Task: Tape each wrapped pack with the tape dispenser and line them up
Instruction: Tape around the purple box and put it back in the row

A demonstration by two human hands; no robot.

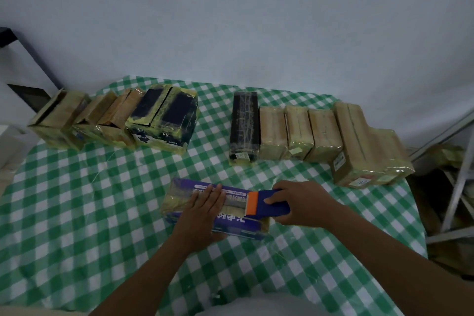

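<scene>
One pack in work. The blue pack (230, 226) lies front and centre on the desk (77, 213). Its long axis runs left to right across you, with the right end slightly nearer you.

Left hand (202, 210): flat on the pack's top at about mid-length, fingers straight and together, pressing down.

Right hand (300, 202): wrapped round the blue body of the tape dispenser (266, 204), thumb on top. The dispenser's orange edge faces left and sits on the pack's top near the right end.

A yellowish strip of tape shows along the top, running from the left end under your left fingers to the orange edge.

Relation that matters: the dispenser is already at the pack's right end, in line with the long axis, so little top face remains ahead of it. The pull probably continues rightward and over that end, with your left hand as the anchor.

Along the wall side, a cluster of taped packs (164, 115) stands on the left. On the right a row (297, 133) begins with a black pack (243, 123). The gap between them lies straight beyond the blue pack.
</scene>
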